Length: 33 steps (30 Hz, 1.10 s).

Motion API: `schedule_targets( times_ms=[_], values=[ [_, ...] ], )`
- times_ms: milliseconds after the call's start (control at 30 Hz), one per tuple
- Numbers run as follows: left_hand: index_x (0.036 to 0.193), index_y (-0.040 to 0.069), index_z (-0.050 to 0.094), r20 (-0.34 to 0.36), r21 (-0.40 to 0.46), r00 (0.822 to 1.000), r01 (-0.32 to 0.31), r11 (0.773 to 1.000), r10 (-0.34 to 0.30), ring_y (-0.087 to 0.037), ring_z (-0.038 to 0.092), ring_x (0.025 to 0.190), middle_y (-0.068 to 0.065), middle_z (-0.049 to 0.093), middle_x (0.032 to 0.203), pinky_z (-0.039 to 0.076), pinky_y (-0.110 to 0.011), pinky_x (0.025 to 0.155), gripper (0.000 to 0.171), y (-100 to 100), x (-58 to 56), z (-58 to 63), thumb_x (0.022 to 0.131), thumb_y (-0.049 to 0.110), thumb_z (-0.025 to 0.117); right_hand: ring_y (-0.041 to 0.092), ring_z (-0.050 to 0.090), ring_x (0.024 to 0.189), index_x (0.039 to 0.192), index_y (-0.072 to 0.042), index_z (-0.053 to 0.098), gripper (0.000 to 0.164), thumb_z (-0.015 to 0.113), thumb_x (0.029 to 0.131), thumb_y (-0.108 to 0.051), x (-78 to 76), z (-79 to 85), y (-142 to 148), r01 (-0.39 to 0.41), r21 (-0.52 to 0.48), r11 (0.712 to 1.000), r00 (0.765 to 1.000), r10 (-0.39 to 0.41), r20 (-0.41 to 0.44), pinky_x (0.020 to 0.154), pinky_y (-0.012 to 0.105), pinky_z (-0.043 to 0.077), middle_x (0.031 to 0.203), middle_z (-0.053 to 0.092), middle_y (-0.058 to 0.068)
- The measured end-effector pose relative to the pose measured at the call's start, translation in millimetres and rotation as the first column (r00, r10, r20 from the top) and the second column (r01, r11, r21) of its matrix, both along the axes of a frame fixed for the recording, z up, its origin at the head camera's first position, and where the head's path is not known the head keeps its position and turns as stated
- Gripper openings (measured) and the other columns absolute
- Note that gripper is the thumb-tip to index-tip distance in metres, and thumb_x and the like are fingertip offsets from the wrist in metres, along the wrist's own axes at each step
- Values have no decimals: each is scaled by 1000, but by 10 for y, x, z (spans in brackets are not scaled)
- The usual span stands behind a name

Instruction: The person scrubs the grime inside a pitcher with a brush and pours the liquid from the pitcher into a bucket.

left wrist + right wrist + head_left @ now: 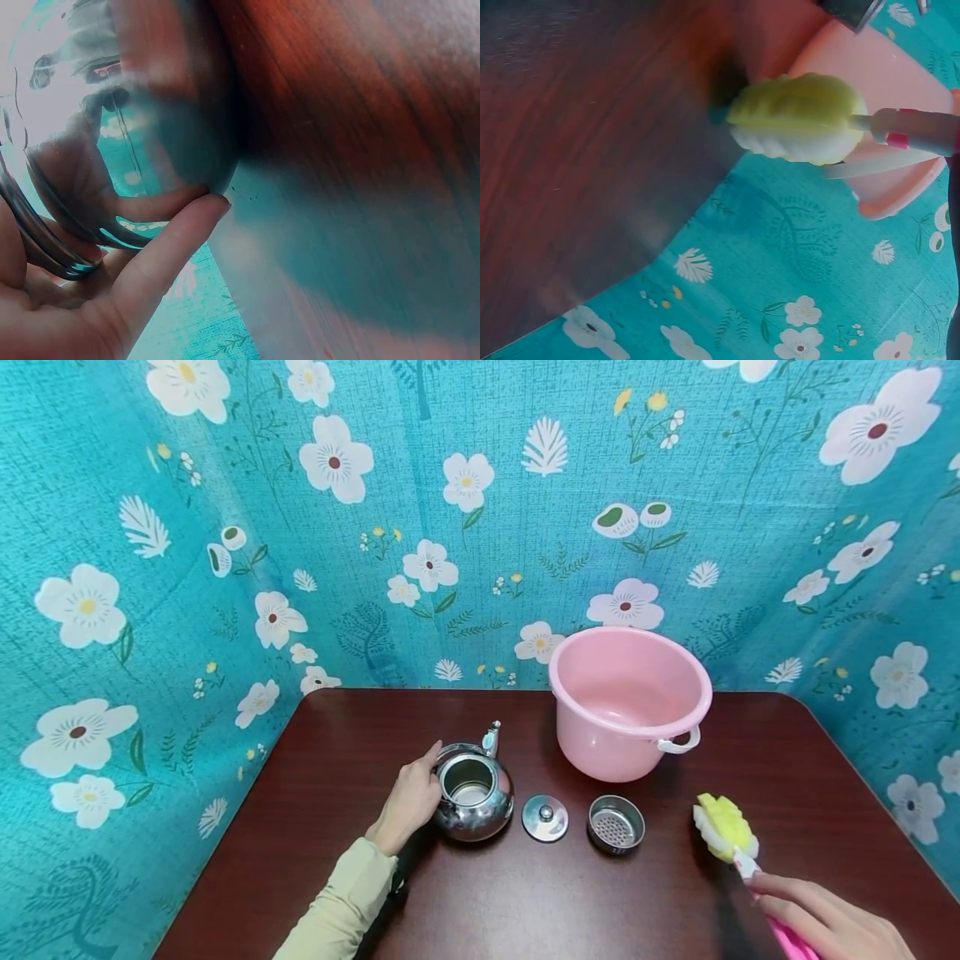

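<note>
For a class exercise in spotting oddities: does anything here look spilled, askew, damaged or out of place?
Nothing stands out. The kettle is open, with lid and strainer set nearby; the pink basin stands upright, and no spill or damage shows.

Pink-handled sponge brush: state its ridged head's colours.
The ridged sponge head is yellow and white, shown best in the right wrist view.

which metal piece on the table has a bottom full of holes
The strainer, the small round cup right of the lid: its bottom is perforated, while the lid and the teapot show no such holes.
</note>
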State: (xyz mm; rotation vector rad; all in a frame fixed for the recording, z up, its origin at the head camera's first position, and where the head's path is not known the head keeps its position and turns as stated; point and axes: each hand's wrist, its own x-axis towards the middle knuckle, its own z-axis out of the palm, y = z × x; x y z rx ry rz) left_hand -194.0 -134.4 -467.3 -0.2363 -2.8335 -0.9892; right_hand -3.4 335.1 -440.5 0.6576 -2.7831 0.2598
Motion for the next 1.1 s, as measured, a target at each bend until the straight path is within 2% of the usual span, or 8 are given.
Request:
schedule_targets(
  times_ms=[233,367,500,600,767,833,933,1100],
  values=[
    [140,4,50,7,6,1000,-4,1000,4,-30,59,119,-18,62,129,49,-45,96,54,-4,4,-4,87,0,44,0,41,99,111,-26,62,89,84,35,-67,-61,-172,46,-117,71,991,993,117,12,58,15,50,113,57,-9],
    [140,4,50,10,7,1000,-2,1000,2,-30,59,119,-17,64,127,50,-45,96,54,-2,8,-4,86,0,44,2,41,97,107,-25,65,84,83,36,-67,-85,-273,80,-192,101,976,978,199,-66,63,7,46,112,60,-3],
    [141,5,50,20,15,1000,-2,1000,2,-28,59,120,-16,63,128,49,-44,96,55,-3,13,10,86,0,44,1,44,89,103,-28,66,79,83,36,-67,-90,-349,96,-203,103,974,972,213,-101,63,9,45,111,62,-2],
    [142,5,49,27,20,1000,-6,1000,5,-27,58,121,-15,63,129,49,-44,97,55,-7,15,16,87,1,43,-1,42,82,101,-30,65,70,82,45,-67,-81,-411,107,-211,99,973,973,219,-79,58,11,43,112,61,-2],
    [141,4,49,22,15,1000,0,1000,0,-28,58,121,-16,63,129,49,-44,97,55,-15,20,19,87,1,43,-2,40,78,97,-32,63,49,50,79,-76,-71,-535,121,-239,137,961,964,252,-88,56,5,32,112,59,-2],
    [142,4,49,22,15,1000,0,1000,0,-28,58,121,-16,63,129,49,-44,97,55,-17,23,19,87,1,43,-2,39,78,96,-33,61,51,34,83,-75,-72,-579,125,-260,157,953,954,279,-109,57,4,28,111,58,-3],
    [141,4,49,22,12,1000,0,1000,0,-28,58,121,-16,63,129,49,-44,97,55,-20,28,16,87,1,43,-5,37,77,97,-32,61,45,30,93,-64,-70,-645,111,-279,155,948,941,302,-152,57,2,22,110,57,-7],
    [142,4,48,20,16,1000,2,1000,-2,-28,59,120,-17,63,128,49,-44,97,55,-23,24,12,87,0,43,-10,31,71,96,-25,68,54,19,102,-50,-43,-769,33,-213,93,973,940,230,-251,56,0,15,95,51,-21]
  ],
)
